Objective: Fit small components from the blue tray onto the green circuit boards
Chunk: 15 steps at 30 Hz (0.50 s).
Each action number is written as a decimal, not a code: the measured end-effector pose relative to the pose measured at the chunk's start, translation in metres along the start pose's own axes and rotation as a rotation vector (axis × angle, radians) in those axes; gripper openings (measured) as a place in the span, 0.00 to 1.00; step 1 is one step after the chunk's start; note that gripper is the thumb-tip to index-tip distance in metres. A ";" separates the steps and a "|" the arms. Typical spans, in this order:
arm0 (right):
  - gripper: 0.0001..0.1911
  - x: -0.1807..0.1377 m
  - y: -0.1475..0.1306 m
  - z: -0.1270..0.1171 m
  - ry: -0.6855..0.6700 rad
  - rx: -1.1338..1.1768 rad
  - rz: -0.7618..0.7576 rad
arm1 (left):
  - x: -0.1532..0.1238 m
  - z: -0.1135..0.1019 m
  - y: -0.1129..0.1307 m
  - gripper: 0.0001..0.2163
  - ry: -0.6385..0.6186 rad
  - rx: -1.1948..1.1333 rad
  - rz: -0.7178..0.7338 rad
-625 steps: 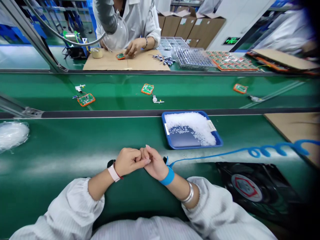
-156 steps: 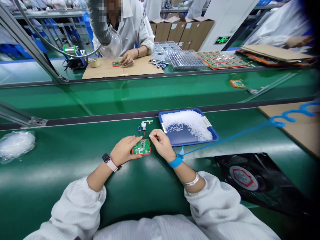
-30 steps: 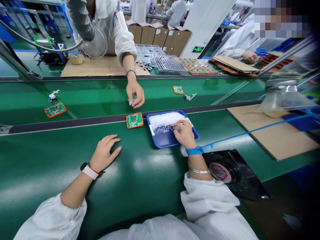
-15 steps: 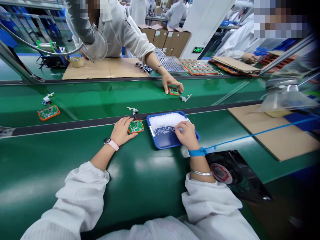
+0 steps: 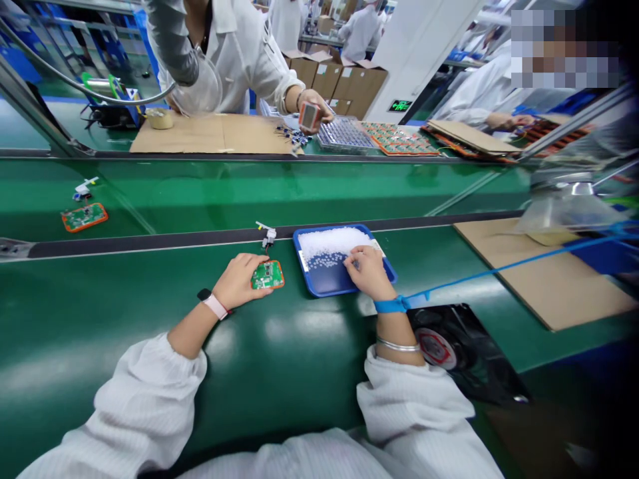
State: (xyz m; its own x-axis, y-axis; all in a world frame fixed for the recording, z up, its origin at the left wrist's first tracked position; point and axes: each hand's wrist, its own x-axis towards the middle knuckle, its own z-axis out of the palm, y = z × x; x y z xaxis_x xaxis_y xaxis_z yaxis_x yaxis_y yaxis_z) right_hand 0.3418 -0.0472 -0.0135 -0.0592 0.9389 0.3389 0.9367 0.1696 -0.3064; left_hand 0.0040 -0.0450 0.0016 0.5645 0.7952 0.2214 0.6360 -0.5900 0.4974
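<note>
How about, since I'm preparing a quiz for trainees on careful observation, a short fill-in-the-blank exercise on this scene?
1. The green circuit board held by the left hand has an edge coloured ____.
2. The right hand is over a tray whose colour is ____.
3. The pellets in that tray are coloured ____.
4. The pink-banded watch is worn at the wrist of the ____ hand.

Missing words: orange; blue; white; left.
</note>
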 end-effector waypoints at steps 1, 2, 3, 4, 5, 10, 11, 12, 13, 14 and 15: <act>0.08 0.001 -0.004 -0.002 0.005 0.014 -0.005 | -0.009 -0.001 0.004 0.29 -0.009 -0.004 -0.002; 0.08 0.002 -0.010 -0.005 0.021 0.037 -0.013 | -0.019 -0.002 0.008 0.29 -0.021 -0.012 -0.004; 0.07 0.002 -0.021 -0.007 0.044 0.074 -0.025 | -0.027 -0.003 0.012 0.29 -0.031 -0.022 -0.005; 0.07 0.002 -0.035 -0.009 0.066 0.129 -0.044 | -0.035 -0.003 0.016 0.30 -0.038 -0.036 -0.006; 0.06 0.000 -0.052 -0.009 0.085 0.204 -0.067 | -0.041 -0.003 0.020 0.29 -0.033 -0.056 -0.007; 0.05 -0.021 -0.148 0.006 -0.109 0.635 -0.245 | -0.044 -0.002 0.034 0.09 0.146 -0.260 -0.086; 0.05 -0.025 -0.160 0.011 -0.143 0.674 -0.253 | -0.041 -0.002 0.035 0.08 0.172 -0.297 -0.102; 0.05 -0.028 -0.168 0.017 -0.168 0.702 -0.250 | -0.039 -0.001 0.035 0.07 0.185 -0.324 -0.112; 0.05 -0.030 -0.172 0.021 -0.182 0.724 -0.242 | -0.037 -0.001 0.035 0.07 0.190 -0.343 -0.120; 0.05 -0.032 -0.174 0.025 -0.192 0.742 -0.235 | -0.036 -0.001 0.034 0.06 0.192 -0.360 -0.130; 0.05 -0.032 -0.173 0.028 -0.203 0.754 -0.232 | -0.035 -0.001 0.033 0.06 0.191 -0.374 -0.142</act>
State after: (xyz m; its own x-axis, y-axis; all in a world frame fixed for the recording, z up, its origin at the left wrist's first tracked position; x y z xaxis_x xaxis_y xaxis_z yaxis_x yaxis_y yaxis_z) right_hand 0.1717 -0.0983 0.0036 -0.3522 0.8788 0.3221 0.4130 0.4548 -0.7891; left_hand 0.0048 -0.0925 0.0108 0.3557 0.8969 0.2630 0.4461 -0.4101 0.7955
